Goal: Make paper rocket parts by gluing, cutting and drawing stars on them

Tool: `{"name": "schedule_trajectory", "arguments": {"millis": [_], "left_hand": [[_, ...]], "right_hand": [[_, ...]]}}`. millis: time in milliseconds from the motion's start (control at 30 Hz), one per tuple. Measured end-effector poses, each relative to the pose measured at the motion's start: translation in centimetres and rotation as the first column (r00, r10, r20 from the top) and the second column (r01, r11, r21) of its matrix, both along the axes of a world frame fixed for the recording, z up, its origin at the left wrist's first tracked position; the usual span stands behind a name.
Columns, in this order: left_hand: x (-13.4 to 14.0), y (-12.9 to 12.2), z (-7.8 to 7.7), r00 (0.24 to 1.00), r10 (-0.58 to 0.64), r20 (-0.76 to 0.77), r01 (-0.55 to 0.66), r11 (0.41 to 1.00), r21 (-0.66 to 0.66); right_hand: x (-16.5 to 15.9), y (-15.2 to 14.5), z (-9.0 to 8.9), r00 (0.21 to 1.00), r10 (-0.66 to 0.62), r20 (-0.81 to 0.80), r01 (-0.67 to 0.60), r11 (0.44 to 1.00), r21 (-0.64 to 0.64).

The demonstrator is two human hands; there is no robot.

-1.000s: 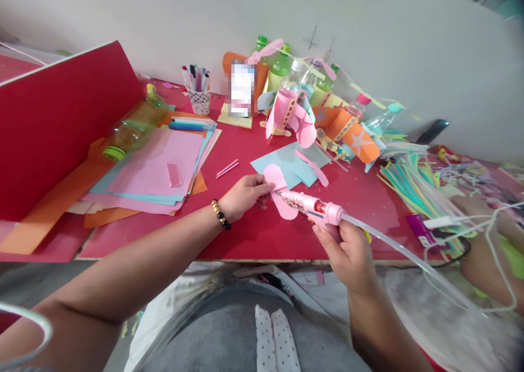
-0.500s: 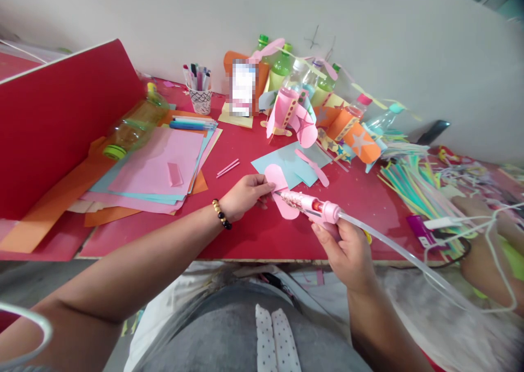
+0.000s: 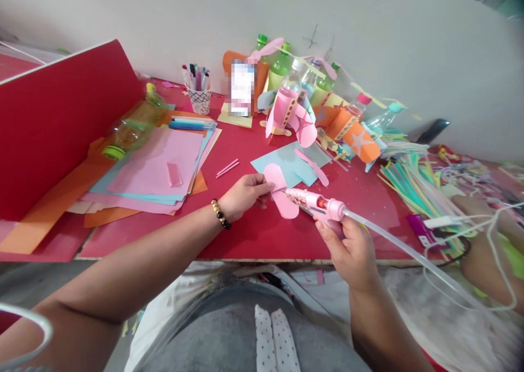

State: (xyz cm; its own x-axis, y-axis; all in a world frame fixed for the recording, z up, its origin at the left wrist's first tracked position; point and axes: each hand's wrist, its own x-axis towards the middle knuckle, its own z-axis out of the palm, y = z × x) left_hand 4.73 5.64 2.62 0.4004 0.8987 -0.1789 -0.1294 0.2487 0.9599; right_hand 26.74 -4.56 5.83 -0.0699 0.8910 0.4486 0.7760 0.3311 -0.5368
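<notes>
Between its thumb and fingers my left hand pinches a pink paper cutout with two rounded lobes, held a little above the red table. My right hand is wrapped round a pink hot glue gun, whose long clear glue stick runs out of its back to the lower right. The nozzle points left at the narrow middle of the cutout; whether it touches cannot be made out. Just behind the cutout lie light blue paper sheets and a twisted pink paper propeller.
Decorated bottle planes crowd along the wall. Stacked coloured paper and a green plastic bottle lie left, near a pen cup. Thin pink sticks rest mid-table. At right are paper strips, white cables and another person's arm.
My right hand has drawn the glue gun slightly to the right, so its nozzle sits farther from my left fingertips. The left hand and the cutout have hardly moved.
</notes>
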Motion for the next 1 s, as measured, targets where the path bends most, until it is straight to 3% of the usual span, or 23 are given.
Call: {"name": "schedule_trajectory", "arguments": {"millis": [333, 800, 1000], "left_hand": [[-0.03, 0.09, 0.04, 1.0, -0.011, -0.015, 0.011, 1.0, -0.009], [0.0, 0.04, 0.02, 1.0, -0.01, -0.026, 0.009, 1.0, -0.008], [0.01, 0.06, 0.04, 0.999, -0.008, -0.031, 0.008, 1.0, -0.006]], "right_hand": [[0.47, -0.11, 0.0, 0.998, -0.06, 0.026, 0.06, 0.998, -0.01], [-0.4, -0.14, -0.04, 0.998, 0.057, 0.011, -0.056, 0.998, -0.014], [-0.05, -0.11, -0.03, 1.0, 0.006, 0.017, -0.006, 1.0, 0.008]]}}
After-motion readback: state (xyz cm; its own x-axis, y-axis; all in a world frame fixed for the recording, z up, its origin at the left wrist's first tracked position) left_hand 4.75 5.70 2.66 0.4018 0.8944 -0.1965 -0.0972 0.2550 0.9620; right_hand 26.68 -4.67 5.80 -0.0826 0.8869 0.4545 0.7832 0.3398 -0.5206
